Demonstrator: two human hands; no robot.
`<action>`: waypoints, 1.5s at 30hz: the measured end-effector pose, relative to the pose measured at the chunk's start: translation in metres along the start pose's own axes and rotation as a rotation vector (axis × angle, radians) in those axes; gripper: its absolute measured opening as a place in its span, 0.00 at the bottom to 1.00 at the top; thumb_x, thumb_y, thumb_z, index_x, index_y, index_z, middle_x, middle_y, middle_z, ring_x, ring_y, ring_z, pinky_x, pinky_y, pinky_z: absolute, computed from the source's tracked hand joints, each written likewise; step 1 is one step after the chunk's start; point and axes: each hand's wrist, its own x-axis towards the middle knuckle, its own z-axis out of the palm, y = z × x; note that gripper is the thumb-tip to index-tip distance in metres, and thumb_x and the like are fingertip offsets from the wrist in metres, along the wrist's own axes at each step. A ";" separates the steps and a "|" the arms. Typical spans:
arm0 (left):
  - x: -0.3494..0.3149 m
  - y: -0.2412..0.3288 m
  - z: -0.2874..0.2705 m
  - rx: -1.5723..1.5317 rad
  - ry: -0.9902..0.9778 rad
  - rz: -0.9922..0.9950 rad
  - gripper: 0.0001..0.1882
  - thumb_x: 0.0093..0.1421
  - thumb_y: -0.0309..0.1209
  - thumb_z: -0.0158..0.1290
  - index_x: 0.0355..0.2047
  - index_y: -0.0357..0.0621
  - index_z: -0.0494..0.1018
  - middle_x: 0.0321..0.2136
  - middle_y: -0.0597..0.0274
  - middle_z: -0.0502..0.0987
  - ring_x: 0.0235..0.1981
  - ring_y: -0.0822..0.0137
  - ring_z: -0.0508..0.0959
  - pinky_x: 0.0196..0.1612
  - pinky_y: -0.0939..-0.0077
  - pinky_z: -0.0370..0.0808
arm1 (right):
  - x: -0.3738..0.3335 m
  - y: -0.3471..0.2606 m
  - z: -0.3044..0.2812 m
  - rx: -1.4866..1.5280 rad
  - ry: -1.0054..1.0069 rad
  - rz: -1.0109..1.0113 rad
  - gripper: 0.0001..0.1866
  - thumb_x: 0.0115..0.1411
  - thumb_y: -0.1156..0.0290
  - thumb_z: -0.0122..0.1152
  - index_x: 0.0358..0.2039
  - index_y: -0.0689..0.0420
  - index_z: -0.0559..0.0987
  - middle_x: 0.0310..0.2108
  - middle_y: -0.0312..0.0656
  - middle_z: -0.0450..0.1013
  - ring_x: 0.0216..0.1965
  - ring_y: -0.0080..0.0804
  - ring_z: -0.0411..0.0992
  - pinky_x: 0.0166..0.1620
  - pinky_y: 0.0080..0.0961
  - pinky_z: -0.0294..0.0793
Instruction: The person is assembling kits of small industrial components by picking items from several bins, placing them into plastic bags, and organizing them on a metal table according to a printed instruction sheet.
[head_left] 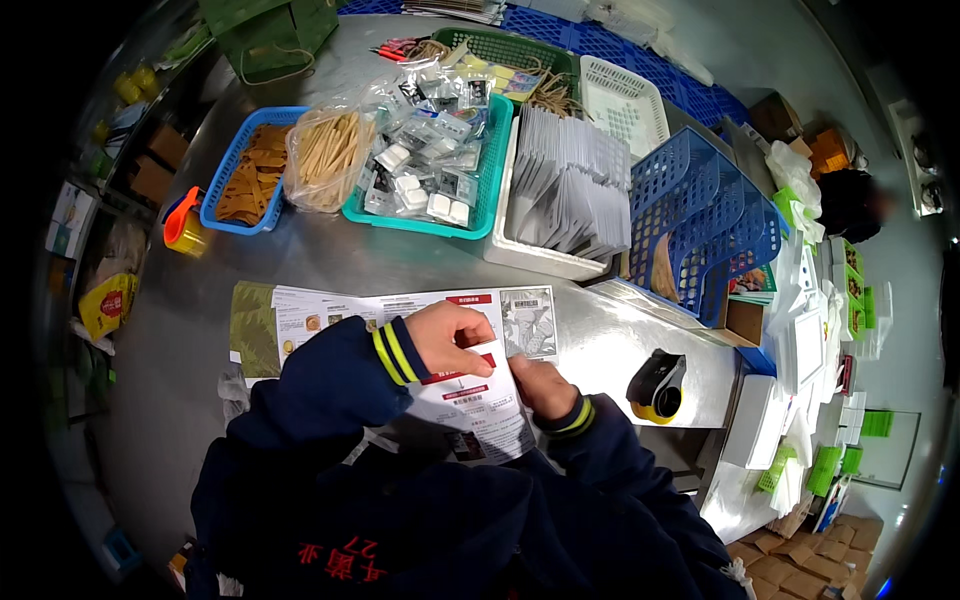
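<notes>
In front of me on the metal table is a printed leaflet (490, 425) with red headings, tilted up toward my body. My left hand (450, 338) is closed at its upper part, thumb and fingers pinching the paper near a red heading. My right hand (543, 387) grips the leaflet's right edge, thumb on top. Underneath and behind lie more printed sheets (350, 303), spread sideways. A green leaf-patterned panel (255, 325) shows at their left end, and a grey leaf-patterned panel (530, 325) shows at the right.
Beyond the papers stand a blue basket (211, 213) of brown pieces, bagged wooden sticks (328, 155), a teal basket (490, 200) of sachets, a white bin (540, 262) of grey packets and a blue rack (700, 215). Tape dispensers, black (657, 385) and orange (184, 225), sit at either side.
</notes>
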 end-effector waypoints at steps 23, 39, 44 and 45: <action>0.024 -0.037 -0.033 0.021 0.347 -0.040 0.12 0.58 0.32 0.47 0.30 0.32 0.72 0.21 0.68 0.73 0.23 0.80 0.68 0.27 0.83 0.66 | 0.007 0.036 -0.016 -1.358 0.536 -0.953 0.26 0.41 0.86 0.46 0.46 0.65 0.68 0.46 0.55 0.66 0.48 0.47 0.65 0.50 0.33 0.64; 0.017 -0.023 -0.020 0.366 0.331 0.114 0.09 0.57 0.31 0.48 0.28 0.35 0.70 0.14 0.66 0.66 0.18 0.78 0.61 0.22 0.79 0.61 | 0.039 0.039 -0.031 -1.026 0.786 -0.676 0.10 0.51 0.66 0.60 0.28 0.59 0.72 0.16 0.46 0.68 0.18 0.41 0.67 0.23 0.27 0.66; -0.003 -0.006 -0.014 -0.073 0.158 0.037 0.14 0.51 0.28 0.54 0.37 0.34 0.71 0.28 0.59 0.77 0.32 0.79 0.73 0.35 0.82 0.69 | 0.017 0.002 -0.054 -0.697 0.908 -0.767 0.11 0.57 0.67 0.53 0.24 0.62 0.72 0.14 0.37 0.68 0.16 0.20 0.63 0.21 0.19 0.63; -0.006 -0.002 -0.010 0.006 0.168 0.087 0.14 0.51 0.28 0.55 0.37 0.34 0.71 0.28 0.58 0.76 0.31 0.78 0.72 0.35 0.82 0.69 | 0.019 0.007 -0.064 -0.472 0.810 -0.726 0.12 0.58 0.67 0.51 0.24 0.63 0.73 0.15 0.35 0.68 0.18 0.17 0.63 0.21 0.17 0.63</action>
